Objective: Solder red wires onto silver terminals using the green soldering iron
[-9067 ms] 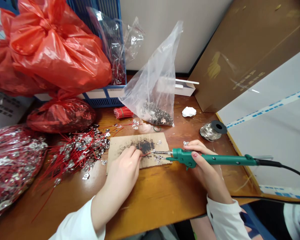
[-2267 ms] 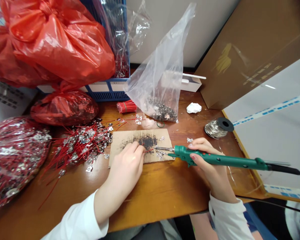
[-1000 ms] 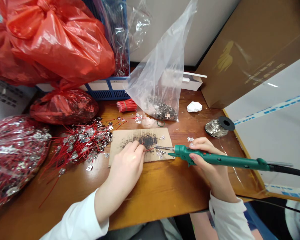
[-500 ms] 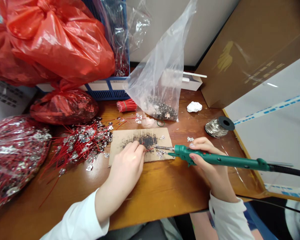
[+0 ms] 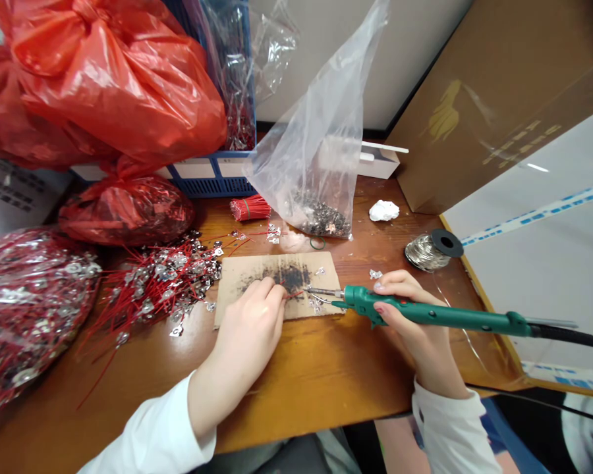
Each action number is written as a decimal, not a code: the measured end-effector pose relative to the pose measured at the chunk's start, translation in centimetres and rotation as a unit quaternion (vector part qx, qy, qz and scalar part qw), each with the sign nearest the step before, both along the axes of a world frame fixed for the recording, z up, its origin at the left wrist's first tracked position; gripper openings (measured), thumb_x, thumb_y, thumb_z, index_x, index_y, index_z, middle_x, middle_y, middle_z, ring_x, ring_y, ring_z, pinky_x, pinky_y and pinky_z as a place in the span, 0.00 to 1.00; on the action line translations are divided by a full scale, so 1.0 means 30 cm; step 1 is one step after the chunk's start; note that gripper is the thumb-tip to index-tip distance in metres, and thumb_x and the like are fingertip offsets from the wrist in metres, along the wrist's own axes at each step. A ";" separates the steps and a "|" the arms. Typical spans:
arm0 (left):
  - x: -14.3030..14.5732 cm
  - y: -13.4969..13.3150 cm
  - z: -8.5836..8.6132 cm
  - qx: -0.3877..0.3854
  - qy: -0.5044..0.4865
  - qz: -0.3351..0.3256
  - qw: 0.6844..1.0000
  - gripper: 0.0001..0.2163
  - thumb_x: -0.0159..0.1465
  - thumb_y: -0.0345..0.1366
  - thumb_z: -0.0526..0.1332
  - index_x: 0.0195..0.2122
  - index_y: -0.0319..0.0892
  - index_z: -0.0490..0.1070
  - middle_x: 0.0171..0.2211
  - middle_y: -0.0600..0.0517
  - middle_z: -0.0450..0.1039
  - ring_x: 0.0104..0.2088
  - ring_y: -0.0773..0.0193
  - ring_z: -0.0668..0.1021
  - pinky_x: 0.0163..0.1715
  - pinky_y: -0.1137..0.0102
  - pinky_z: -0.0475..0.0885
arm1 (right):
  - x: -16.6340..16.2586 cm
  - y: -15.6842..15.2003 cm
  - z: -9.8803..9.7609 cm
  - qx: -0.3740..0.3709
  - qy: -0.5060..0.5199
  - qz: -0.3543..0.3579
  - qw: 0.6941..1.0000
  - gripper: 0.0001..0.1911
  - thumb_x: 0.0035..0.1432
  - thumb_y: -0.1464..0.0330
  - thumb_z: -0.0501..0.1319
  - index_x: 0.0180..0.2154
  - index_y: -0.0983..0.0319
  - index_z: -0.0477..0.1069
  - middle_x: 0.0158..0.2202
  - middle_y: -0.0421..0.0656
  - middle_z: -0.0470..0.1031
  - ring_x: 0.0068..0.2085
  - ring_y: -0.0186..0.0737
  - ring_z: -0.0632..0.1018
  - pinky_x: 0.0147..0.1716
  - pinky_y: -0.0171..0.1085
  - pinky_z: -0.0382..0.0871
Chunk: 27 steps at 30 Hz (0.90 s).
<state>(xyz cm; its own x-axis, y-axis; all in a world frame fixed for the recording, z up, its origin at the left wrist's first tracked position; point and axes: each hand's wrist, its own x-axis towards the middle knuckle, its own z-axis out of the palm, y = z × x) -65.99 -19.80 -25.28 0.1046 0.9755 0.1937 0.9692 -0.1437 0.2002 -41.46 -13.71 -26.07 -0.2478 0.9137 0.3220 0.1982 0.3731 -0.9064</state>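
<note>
My right hand (image 5: 412,313) is wrapped round a green soldering iron (image 5: 439,315), its metal tip pointing left over a scorched piece of cardboard (image 5: 234,273). My left hand (image 5: 257,309) is closed in a pinch at the cardboard's front, and a short red wire (image 5: 292,295) sticks out from its fingertips toward the iron's tip. Whether tip and wire touch is too small to tell. Small metal tabs (image 5: 316,304) lie on the cardboard below the tip. A thin solder strand leads from the solder spool (image 5: 427,251) down behind my right hand.
On the left lie a heap of red wires with metal tabs (image 5: 163,276) and a filled clear bag (image 5: 29,316). Red bags (image 5: 118,85) rise behind. A bundle of red wires (image 5: 250,208), an upright plastic bag (image 5: 321,145) and a white lump (image 5: 384,210) stand farther back. A cardboard box (image 5: 474,99) is right.
</note>
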 end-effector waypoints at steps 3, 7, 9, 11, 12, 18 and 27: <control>-0.001 0.000 -0.001 -0.003 0.005 0.002 1.000 0.08 0.67 0.27 0.53 0.35 0.40 0.72 0.33 0.49 0.73 0.33 0.59 0.76 0.32 0.67 0.72 | 0.000 -0.001 0.001 -0.001 -0.005 -0.007 1.000 0.06 0.56 0.71 0.66 0.36 0.54 0.77 0.38 0.42 0.72 0.40 0.42 0.73 0.39 0.42 0.68; -0.004 0.000 -0.003 0.002 0.003 0.000 1.000 0.09 0.67 0.27 0.53 0.35 0.40 0.72 0.32 0.49 0.73 0.33 0.59 0.76 0.31 0.68 0.72 | 0.000 0.001 0.002 0.001 -0.005 -0.008 1.000 0.06 0.56 0.71 0.66 0.36 0.54 0.77 0.38 0.42 0.72 0.40 0.42 0.74 0.40 0.43 0.68; -0.005 0.000 -0.004 0.005 0.003 -0.001 1.000 0.09 0.67 0.27 0.53 0.35 0.40 0.72 0.32 0.49 0.73 0.33 0.59 0.76 0.31 0.67 0.72 | -0.001 0.002 0.002 0.001 -0.005 -0.007 1.000 0.06 0.56 0.71 0.66 0.36 0.54 0.77 0.38 0.41 0.72 0.40 0.42 0.74 0.40 0.42 0.68; -0.006 0.001 -0.005 0.004 0.003 -0.003 1.000 0.09 0.67 0.28 0.54 0.34 0.40 0.72 0.32 0.49 0.73 0.33 0.59 0.76 0.31 0.67 0.72 | -0.001 0.002 0.002 0.000 -0.004 -0.007 1.000 0.07 0.56 0.72 0.66 0.36 0.53 0.77 0.38 0.41 0.72 0.41 0.41 0.74 0.40 0.41 0.68; -0.006 0.001 -0.006 0.004 0.003 -0.004 1.000 0.09 0.67 0.27 0.54 0.34 0.40 0.72 0.32 0.49 0.73 0.33 0.59 0.76 0.31 0.67 0.72 | -0.001 0.003 0.002 0.000 -0.004 -0.006 1.000 0.07 0.56 0.72 0.66 0.36 0.53 0.77 0.38 0.41 0.72 0.41 0.41 0.74 0.40 0.41 0.68; -0.008 -0.001 -0.009 0.009 0.002 -0.005 1.000 0.08 0.67 0.27 0.54 0.34 0.40 0.72 0.32 0.49 0.73 0.33 0.58 0.76 0.31 0.67 0.71 | -0.005 0.002 0.001 -0.002 0.002 -0.004 1.000 0.08 0.56 0.72 0.66 0.37 0.53 0.77 0.38 0.41 0.72 0.40 0.41 0.73 0.40 0.40 0.67; -0.008 0.002 -0.010 0.016 0.001 -0.010 1.000 0.07 0.66 0.27 0.56 0.34 0.39 0.72 0.32 0.50 0.73 0.33 0.58 0.76 0.31 0.66 0.72 | -0.004 0.005 -0.003 -0.001 0.007 0.003 1.000 0.09 0.57 0.73 0.65 0.37 0.53 0.77 0.38 0.40 0.72 0.41 0.39 0.73 0.41 0.40 0.67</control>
